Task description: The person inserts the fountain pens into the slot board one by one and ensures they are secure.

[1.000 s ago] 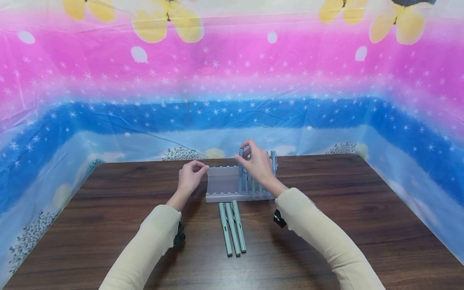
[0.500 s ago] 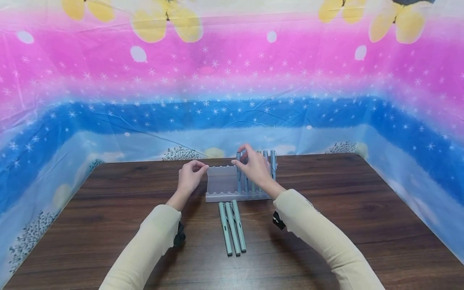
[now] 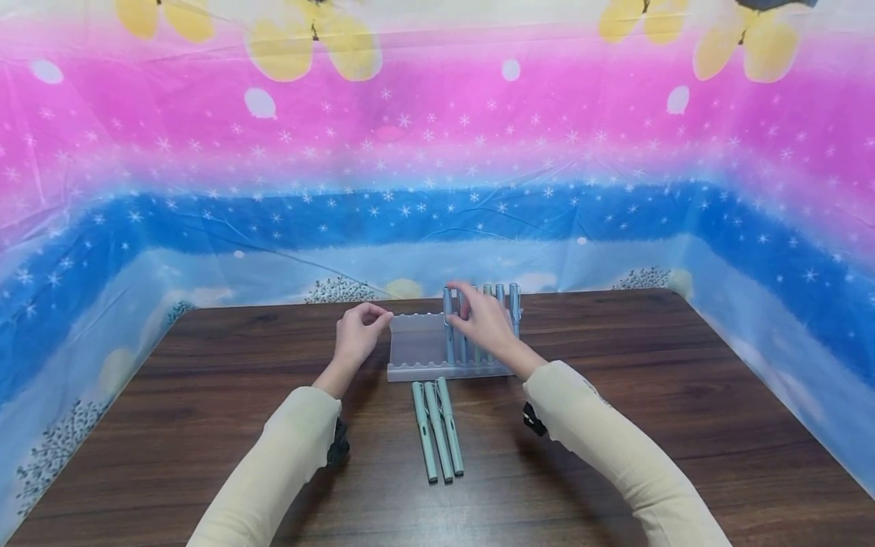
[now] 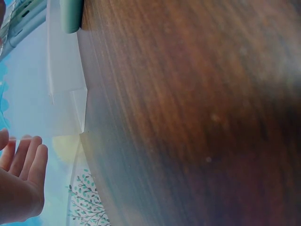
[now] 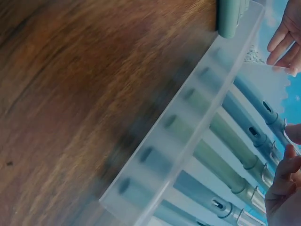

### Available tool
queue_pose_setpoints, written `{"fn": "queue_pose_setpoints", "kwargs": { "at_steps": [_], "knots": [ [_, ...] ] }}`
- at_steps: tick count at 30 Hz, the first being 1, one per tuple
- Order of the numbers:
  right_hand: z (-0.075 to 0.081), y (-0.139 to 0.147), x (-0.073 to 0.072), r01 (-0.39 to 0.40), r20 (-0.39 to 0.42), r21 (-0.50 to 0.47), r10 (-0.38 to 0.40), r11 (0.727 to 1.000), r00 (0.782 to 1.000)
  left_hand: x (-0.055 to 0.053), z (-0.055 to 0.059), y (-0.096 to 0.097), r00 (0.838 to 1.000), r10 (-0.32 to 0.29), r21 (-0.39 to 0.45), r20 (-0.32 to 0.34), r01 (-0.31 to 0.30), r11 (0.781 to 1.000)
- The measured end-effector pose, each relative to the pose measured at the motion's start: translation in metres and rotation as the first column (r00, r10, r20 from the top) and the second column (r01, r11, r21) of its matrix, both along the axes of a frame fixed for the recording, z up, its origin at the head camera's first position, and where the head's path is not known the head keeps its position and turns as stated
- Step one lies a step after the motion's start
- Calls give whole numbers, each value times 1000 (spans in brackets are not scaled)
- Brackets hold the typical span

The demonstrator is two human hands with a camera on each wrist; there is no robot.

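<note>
In the head view my left hand (image 3: 355,334) pinches the upper left corner of a clear plastic pen rack (image 3: 417,342). My right hand (image 3: 481,319) has its thumb and index finger at the capped end of a blue pen (image 3: 449,342), the leftmost one standing in the rack. Several more blue and green pens (image 5: 221,165) stand in the slots to its right, partly hidden by that hand in the head view. The right wrist view shows the pens' lower ends behind the rack's translucent front ledge (image 5: 155,155). Left of the blue pen, the slots hold nothing.
Three green pens (image 3: 438,429) lie side by side on the dark wooden table (image 3: 205,425), just in front of the rack. A patterned cloth (image 3: 424,213) hangs behind the table and along its sides.
The blue pen has come down and slightly left into its slot. My right thumb has shifted down and right along it, while the left hand keeps its place on the rack.
</note>
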State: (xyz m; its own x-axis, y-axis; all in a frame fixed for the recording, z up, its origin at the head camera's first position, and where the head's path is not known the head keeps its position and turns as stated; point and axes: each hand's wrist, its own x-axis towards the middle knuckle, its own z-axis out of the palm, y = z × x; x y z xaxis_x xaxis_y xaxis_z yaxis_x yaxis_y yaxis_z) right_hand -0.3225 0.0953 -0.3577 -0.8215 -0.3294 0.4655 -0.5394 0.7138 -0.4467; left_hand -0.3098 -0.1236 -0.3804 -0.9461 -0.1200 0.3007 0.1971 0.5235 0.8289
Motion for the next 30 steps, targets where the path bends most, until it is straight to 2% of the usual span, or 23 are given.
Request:
{"fn": "queue_pose_setpoints", "kwargs": {
  "at_steps": [7, 30],
  "knots": [
    [-2, 2, -1, 12, 46, 26, -13, 1000, 999, 0, 0, 0, 1000, 0, 2, -2, 0, 1000],
    [0, 1, -1, 17, 74, 21, -18, 1000, 997, 0, 0, 0, 1000, 3, 4, 11, -3, 1000]
  ]
}}
